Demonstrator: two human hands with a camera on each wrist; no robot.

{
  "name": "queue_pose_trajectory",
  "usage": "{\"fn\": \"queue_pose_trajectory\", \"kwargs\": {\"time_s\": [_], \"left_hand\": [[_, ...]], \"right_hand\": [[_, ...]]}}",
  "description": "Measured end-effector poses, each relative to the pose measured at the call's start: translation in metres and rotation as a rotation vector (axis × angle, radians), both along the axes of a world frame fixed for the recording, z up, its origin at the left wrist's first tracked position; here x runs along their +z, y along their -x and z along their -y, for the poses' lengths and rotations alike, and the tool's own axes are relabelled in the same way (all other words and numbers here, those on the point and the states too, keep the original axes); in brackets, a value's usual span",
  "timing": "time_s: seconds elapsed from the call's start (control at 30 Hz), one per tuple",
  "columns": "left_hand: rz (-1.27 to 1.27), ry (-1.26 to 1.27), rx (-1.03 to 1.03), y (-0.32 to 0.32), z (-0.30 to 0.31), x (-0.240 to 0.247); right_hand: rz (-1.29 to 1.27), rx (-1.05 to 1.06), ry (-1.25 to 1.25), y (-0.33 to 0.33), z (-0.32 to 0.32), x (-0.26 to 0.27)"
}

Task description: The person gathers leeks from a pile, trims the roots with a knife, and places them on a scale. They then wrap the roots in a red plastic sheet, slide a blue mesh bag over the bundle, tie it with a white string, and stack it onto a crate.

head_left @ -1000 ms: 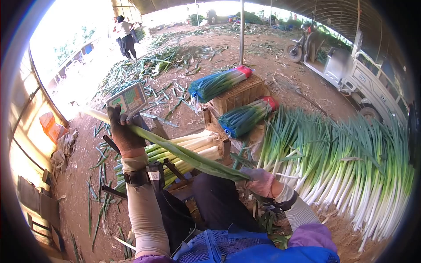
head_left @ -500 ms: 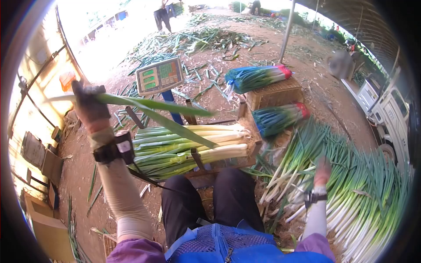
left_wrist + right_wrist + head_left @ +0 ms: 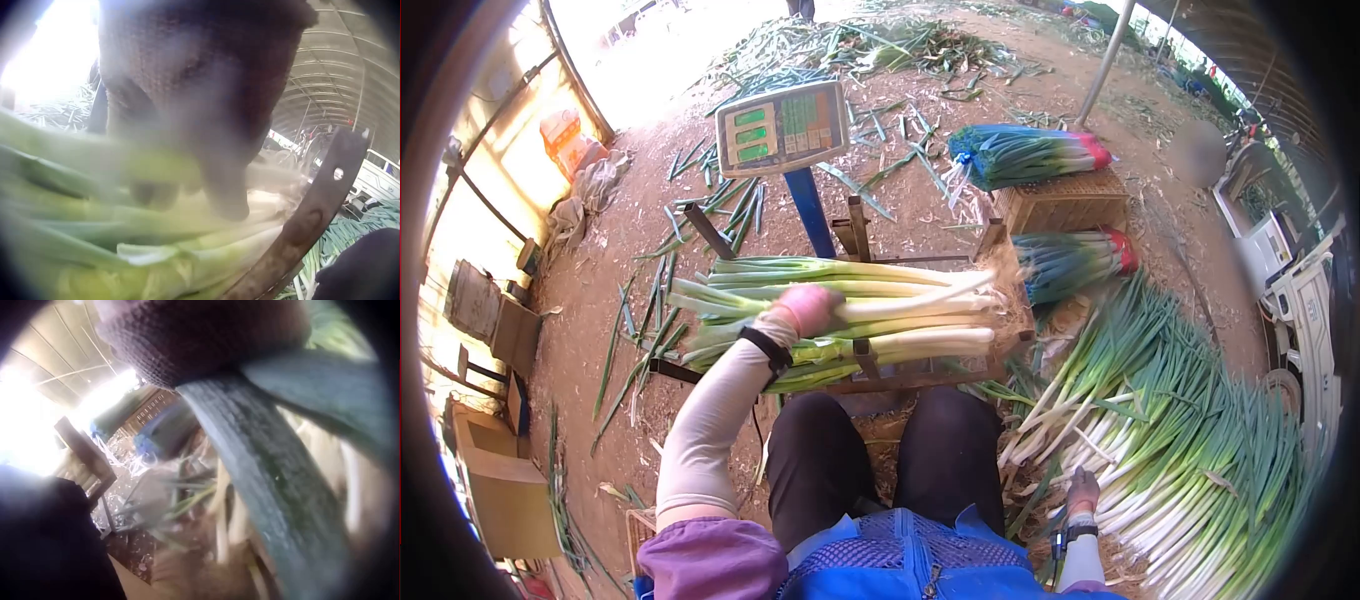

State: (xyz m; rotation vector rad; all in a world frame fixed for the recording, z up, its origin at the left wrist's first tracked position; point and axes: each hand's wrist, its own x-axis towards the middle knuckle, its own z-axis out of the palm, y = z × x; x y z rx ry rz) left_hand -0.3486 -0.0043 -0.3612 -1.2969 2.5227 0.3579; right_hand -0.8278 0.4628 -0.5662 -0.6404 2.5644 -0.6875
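Leeks are kept from rolling, presumably, by uprights; left fingers are clamped on one, right fingers on a leaf.

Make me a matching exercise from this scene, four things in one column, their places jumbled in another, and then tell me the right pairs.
Things:
1. Left hand
2. Scale display
3. Upper bundle
4. Right hand

Places:
A. On top of a crate
B. Near the white ends of the spread-out leeks
C. At the racked leeks
D. On a blue post

Pairs: 1-C, 2-D, 3-A, 4-B
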Motion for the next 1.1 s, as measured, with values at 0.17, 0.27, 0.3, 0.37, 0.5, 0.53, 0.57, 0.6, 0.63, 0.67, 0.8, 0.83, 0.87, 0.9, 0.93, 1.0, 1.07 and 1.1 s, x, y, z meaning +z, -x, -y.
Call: {"fn": "queue_pose_trajectory", "kwargs": {"time_s": [0.17,0.27,0.3,0.37,0.5,0.53,0.57,0.6,0.63,0.67,0.8,0.83,0.87,0.9,0.93,1.0,1.07,1.1], "left_hand": [[-0.287,-0.021,0.095,-0.012,-0.002,-0.03],[-0.562,-0.03,0.264,-0.011,-0.004,0.005],[-0.655,-0.015,0.282,-0.009,-0.005,0.016],[-0.828,0.027,0.273,0.003,-0.01,0.041],[-1.14,-0.1,0.23,0.029,-0.022,0.088],[-1.206,-0.156,0.233,0.033,-0.021,0.091],[-1.291,-0.256,0.266,0.034,-0.017,0.088],[-1.368,-0.318,0.279,0.033,-0.012,0.082],[-1.356,-0.234,0.272,0.032,-0.007,0.078],[-1.344,-0.15,0.264,0.03,-0.002,0.072],[-1.409,-0.251,0.447,0.016,0.007,0.037],[-1.484,-0.328,0.509,0.014,0.009,0.026],[-1.5,-0.252,0.536,0.015,0.012,0.015],[-1.415,-0.204,0.531,0.012,0.013,0.021],[-1.332,-0.157,0.523,0.01,0.011,0.031],[-1.315,-0.167,0.501,0.007,0.012,0.039],[-1.283,-0.173,0.505,0.005,0.014,0.036],[-1.264,-0.177,0.506,0.006,0.016,0.034]], "right_hand": [[0.108,-0.084,-0.032,0.024,-0.025,-0.015],[-0.069,0.075,-0.284,0.02,-0.017,0.006],[-0.344,0.399,-0.452,0.035,-0.041,-0.024],[-0.518,0.68,-0.701,0.042,-0.044,-0.037],[-0.33,0.657,-0.681,0.065,-0.072,-0.07],[-0.267,0.637,-0.545,0.062,-0.079,-0.058],[-0.141,0.458,-0.479,0.059,-0.072,-0.046],[-0.013,0.279,-0.411,0.057,-0.066,-0.035],[0.015,0.192,-0.443,0.051,-0.051,-0.012],[-0.125,0.413,-0.539,0.068,-0.053,-0.018],[-0.348,0.739,-0.725,0.148,-0.044,-0.026],[-0.355,0.732,-0.814,0.172,-0.025,-0.021],[-0.361,0.726,-0.903,0.193,0.004,-0.007],[-0.347,0.69,-1.012,0.229,0.027,0.0],[-0.565,0.698,-1.026,0.214,0.079,0.045],[-0.723,0.834,-0.883,0.143,0.214,0.158],[-1.079,0.917,-0.46,0.139,0.343,0.196],[-1.046,0.783,-0.376,0.111,0.419,0.241]]}}
